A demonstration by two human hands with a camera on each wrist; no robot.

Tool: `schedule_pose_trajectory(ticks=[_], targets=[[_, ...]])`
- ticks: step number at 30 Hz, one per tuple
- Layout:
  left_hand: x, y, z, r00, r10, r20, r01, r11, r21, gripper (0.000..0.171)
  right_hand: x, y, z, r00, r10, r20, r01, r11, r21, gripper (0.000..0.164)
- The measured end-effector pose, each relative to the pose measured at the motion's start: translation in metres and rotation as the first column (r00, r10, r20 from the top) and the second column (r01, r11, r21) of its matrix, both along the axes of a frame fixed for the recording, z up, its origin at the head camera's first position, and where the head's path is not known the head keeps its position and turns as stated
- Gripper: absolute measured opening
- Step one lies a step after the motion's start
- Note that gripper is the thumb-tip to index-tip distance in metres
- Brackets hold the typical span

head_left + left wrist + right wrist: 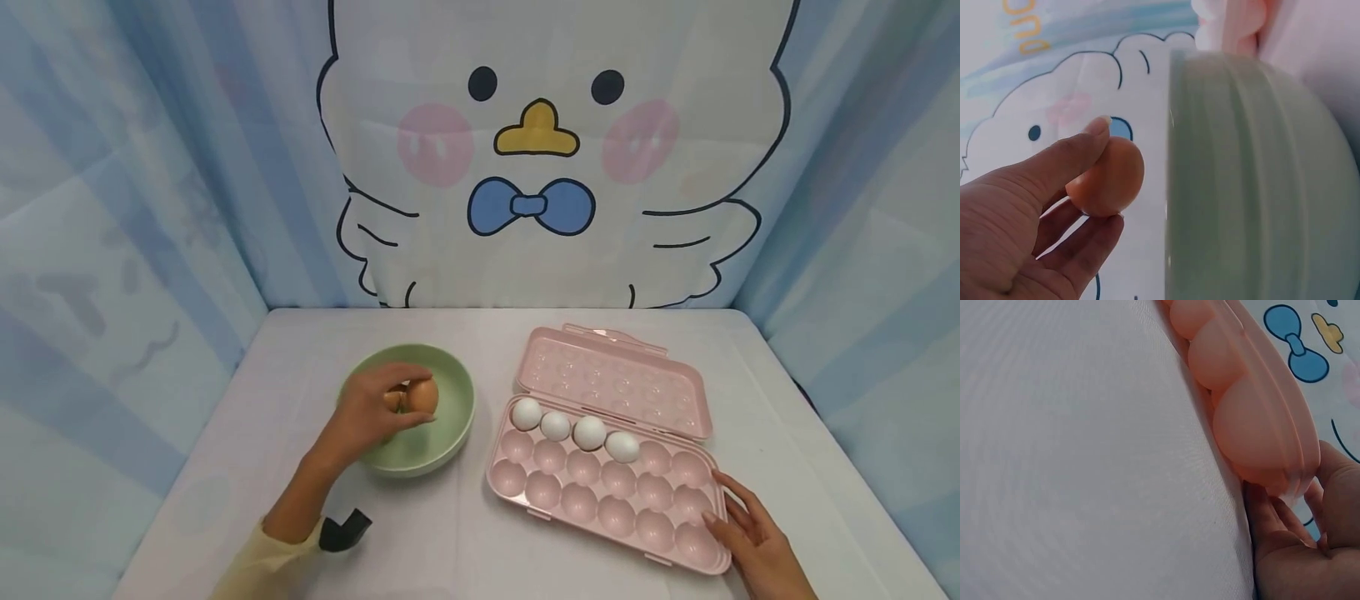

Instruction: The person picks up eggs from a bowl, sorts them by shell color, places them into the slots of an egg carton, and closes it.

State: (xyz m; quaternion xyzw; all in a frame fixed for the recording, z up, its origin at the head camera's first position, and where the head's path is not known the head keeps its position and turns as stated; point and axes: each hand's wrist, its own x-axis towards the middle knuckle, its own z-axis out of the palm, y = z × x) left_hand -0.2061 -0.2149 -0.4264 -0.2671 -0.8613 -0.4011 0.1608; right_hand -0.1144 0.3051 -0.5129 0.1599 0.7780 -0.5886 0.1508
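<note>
My left hand [378, 404] pinches a brown egg [1113, 178] between thumb and fingertips. In the left wrist view the egg shows beyond the rim of a green bowl [459, 433]; in the head view it overlaps the bowl from above. Another brown egg [393, 399] shows in the bowl, partly hidden by the hand. On the right lies an opened pink egg box [600, 500]. Several white eggs [589, 432] sit in its back row, from the left end. My right hand [761, 533] grips the box's right end, thumb over the rim and fingers at its side.
The box's lid [615, 379] lies folded back behind the cups. A white cloth covers the table [480, 542]. Behind it hangs a curtain [525, 267] printed with a cartoon bird, and blue striped curtains [885, 275] flank both sides.
</note>
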Motion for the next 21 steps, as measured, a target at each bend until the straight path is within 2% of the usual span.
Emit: schedule_pose_trajectory(ticks=[3,7,11,15,21], targets=[[0.005,0.012,-0.001,0.999,-0.038,0.005,0.037,0.999,0.036,0.055,0.002,-0.001,0.0,1.0,0.0,0.014,0.0,1.0,0.001,0.088],[0.012,0.029,-0.005,0.994,-0.086,0.071,0.08,0.992,0.093,0.055,0.004,-0.002,-0.001,1.0,0.003,0.008,-0.003,1.0,0.013,0.092],[0.012,0.046,-0.008,0.982,-0.144,0.122,0.127,0.982,0.137,0.055,0.003,-0.001,-0.002,1.0,0.008,0.0,-0.008,0.998,0.058,0.096],[0.008,0.065,-0.01,0.977,-0.195,0.082,0.182,0.973,0.142,0.054,0.003,0.0,-0.003,0.999,0.009,-0.037,-0.007,0.997,0.073,0.091],[0.006,0.09,-0.019,0.966,-0.255,0.043,0.248,0.96,0.127,0.056,0.006,0.0,-0.002,0.994,-0.002,-0.106,0.003,1.0,0.005,0.079]])
